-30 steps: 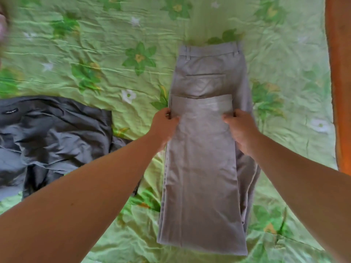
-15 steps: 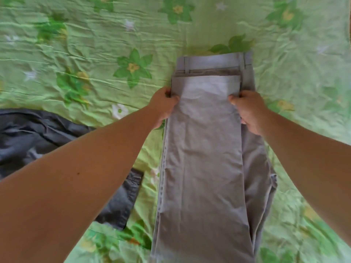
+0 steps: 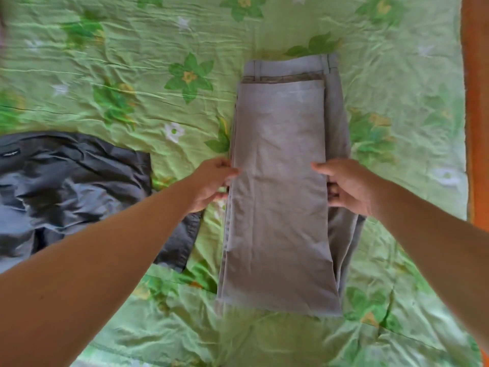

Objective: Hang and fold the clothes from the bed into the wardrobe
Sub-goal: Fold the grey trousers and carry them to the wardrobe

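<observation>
Light grey trousers point(image 3: 280, 197) lie folded in half lengthwise on the green flowered bedsheet point(image 3: 148, 83), their leg ends laid just below the waistband at the far end. My left hand point(image 3: 213, 182) is at the trousers' left edge about halfway down, thumb on top and fingers curled under the edge. On the right edge at the same height, my right hand point(image 3: 344, 186) has its thumb on the top layer and its fingers curled beneath it. Both hands pinch the fabric.
A dark grey garment point(image 3: 68, 192) lies crumpled on the bed to the left, partly under my left forearm. An orange wooden bed frame point(image 3: 476, 107) runs along the right side.
The leg ends were carried up and laid near the waistband. Both hands then left that end and came back towards me to the middle of the trousers' sides.
</observation>
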A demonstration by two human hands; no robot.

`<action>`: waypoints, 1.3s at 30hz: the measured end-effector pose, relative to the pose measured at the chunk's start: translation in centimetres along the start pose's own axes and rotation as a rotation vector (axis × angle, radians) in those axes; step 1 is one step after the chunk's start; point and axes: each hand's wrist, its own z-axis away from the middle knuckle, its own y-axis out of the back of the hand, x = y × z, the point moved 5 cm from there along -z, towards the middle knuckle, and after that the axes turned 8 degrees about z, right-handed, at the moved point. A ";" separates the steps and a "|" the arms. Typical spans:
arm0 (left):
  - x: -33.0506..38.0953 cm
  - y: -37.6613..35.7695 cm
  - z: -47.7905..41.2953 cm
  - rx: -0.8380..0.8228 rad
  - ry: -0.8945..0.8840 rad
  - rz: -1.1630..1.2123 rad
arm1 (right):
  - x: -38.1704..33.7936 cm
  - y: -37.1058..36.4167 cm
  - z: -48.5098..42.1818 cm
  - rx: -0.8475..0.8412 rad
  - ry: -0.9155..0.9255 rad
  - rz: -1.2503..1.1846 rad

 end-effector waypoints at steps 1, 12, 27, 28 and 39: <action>-1.5 -0.1 1.5 -0.022 0.055 -0.034 | 1.9 -0.4 1.1 -0.014 -0.038 0.031; -16.3 0.0 11.0 0.022 0.164 -0.242 | 17.3 -4.2 10.2 0.259 -0.066 0.401; -11.7 -3.0 7.9 0.254 -0.291 -0.821 | 10.7 2.3 4.7 0.765 0.444 0.863; -11.6 -2.9 7.7 0.252 -0.292 -0.801 | 10.8 2.7 4.6 0.758 0.482 0.867; -7.6 -2.7 3.1 0.244 -0.354 -0.639 | 7.3 4.0 3.7 0.784 0.637 1.182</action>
